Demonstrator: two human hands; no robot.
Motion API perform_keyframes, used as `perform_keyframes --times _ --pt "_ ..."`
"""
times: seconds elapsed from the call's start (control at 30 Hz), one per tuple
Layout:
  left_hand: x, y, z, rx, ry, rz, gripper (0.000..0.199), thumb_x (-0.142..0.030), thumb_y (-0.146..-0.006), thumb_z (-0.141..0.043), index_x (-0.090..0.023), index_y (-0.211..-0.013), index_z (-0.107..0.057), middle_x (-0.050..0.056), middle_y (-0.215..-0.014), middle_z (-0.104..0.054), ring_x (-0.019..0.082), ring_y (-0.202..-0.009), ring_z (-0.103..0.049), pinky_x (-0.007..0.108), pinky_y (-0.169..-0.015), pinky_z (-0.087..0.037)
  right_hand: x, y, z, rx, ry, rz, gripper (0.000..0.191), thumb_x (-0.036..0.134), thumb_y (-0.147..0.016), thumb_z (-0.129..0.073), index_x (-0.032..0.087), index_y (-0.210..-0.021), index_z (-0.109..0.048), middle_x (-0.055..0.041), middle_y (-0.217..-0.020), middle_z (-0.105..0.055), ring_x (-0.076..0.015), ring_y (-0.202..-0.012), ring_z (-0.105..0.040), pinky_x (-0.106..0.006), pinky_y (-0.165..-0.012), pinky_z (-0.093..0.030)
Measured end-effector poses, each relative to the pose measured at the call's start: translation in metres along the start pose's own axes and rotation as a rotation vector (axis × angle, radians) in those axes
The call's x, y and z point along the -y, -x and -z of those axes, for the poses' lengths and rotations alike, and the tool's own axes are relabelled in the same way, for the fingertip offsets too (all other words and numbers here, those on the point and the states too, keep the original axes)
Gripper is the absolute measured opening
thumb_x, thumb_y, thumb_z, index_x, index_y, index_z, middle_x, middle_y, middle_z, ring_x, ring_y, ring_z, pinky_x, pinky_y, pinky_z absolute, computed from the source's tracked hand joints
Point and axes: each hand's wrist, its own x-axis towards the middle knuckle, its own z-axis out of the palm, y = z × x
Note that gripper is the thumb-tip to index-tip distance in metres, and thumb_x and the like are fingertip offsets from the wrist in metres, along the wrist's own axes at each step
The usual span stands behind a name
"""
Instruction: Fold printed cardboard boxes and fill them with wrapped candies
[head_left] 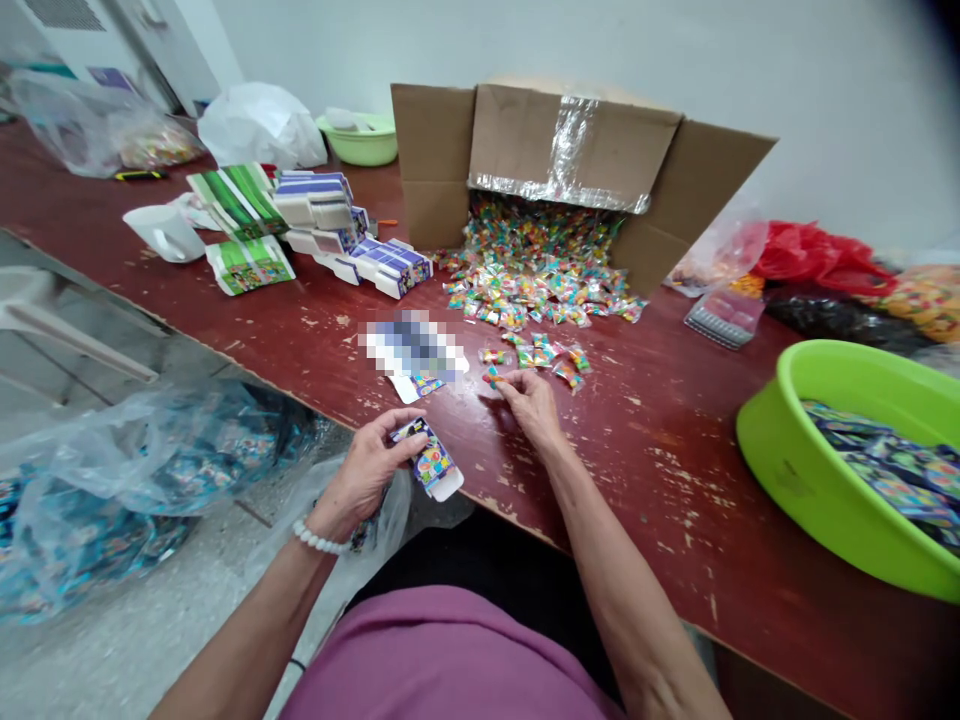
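Observation:
My left hand is closed around a small printed candy box, dark with bright colours, its white end flap standing out at the lower right. The box is held over the table's front edge. Between the thumb and fingers of my right hand is a small wrapped candy. Just beyond that hand lie several loose wrapped candies. A big heap of the same candies spills from a cardboard box tipped on its side. To the left of the right hand lie flat cartons, partly blurred out.
Stacked flat cartons, purple and green, sit at the back left beside a white mug. At the right stands a green basin with filled packets. Plastic bags of blue packets lie on the floor at left.

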Motion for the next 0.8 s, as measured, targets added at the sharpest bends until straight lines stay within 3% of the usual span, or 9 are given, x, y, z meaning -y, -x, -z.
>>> perform_keyframes --times 0.13,0.23,0.4,0.53,0.63,0.8 --pt "-0.005 -0.003 0.001 -0.093 0.124 0.01 0.051 -0.028 -0.056 -0.09 -0.014 -0.098 -0.064 0.002 -0.083 -0.07 0.017 -0.067 -0.067 0.028 -0.053 -0.058 0.005 0.048 0.013 0.273 -0.462 -0.01 0.03 0.045 -0.083 -0.063 0.019 -0.097 -0.064 -0.002 -0.083 -0.07 -0.0139 -0.065 -0.061 -0.024 -0.059 -0.047" --pt "-0.005 -0.001 0.0 -0.102 0.208 0.021 0.047 -0.023 -0.055 -0.09 -0.015 -0.09 -0.06 0.001 -0.082 -0.069 0.017 -0.07 -0.068 0.031 -0.056 -0.061 0.006 0.078 0.017 0.406 -0.523 -0.024 0.025 0.04 -0.084 -0.063 0.021 -0.101 -0.065 0.0013 -0.075 -0.066 -0.0117 -0.058 -0.056 -0.022 -0.054 -0.044" --pt "0.003 0.012 0.001 0.047 0.213 0.084 0.045 -0.018 -0.055 -0.09 -0.017 -0.088 -0.059 -0.001 -0.08 -0.068 0.016 -0.07 -0.067 0.029 -0.06 -0.059 0.005 0.087 0.015 0.273 -0.326 0.147 0.02 0.029 -0.087 -0.058 0.023 -0.103 -0.067 -0.0001 -0.088 -0.068 -0.0148 -0.071 -0.06 -0.026 -0.063 -0.048" --pt "0.011 0.025 -0.001 0.289 0.113 0.149 0.053 -0.015 -0.06 -0.087 -0.015 -0.108 -0.067 0.006 -0.097 -0.071 0.015 -0.079 -0.066 0.02 -0.062 -0.052 0.01 0.084 0.018 0.182 -0.321 0.148 0.022 0.029 -0.083 -0.063 0.02 -0.103 -0.066 -0.0004 -0.083 -0.07 -0.0157 -0.069 -0.061 -0.028 -0.065 -0.049" --pt "0.016 0.031 -0.009 0.452 0.053 0.215 0.046 -0.016 -0.063 -0.084 -0.013 -0.107 -0.069 0.008 -0.099 -0.07 0.015 -0.082 -0.065 0.022 -0.067 -0.051 0.018 0.085 0.021 0.161 -0.289 0.155 0.022 0.027 -0.08 -0.067 0.019 -0.1 -0.066 -0.0016 -0.082 -0.071 -0.0166 -0.069 -0.064 -0.028 -0.065 -0.049" --pt "0.016 0.033 -0.022 0.552 0.017 0.181 0.035 -0.017 -0.07 -0.077 -0.018 -0.102 -0.063 0.003 -0.097 -0.066 0.015 -0.086 -0.063 0.024 -0.073 -0.052 0.029 0.088 0.024 0.126 -0.276 0.18 0.011 0.026 -0.079 -0.068 0.02 -0.088 -0.068 -0.0023 -0.079 -0.072 -0.0181 -0.07 -0.066 -0.029 -0.065 -0.05"
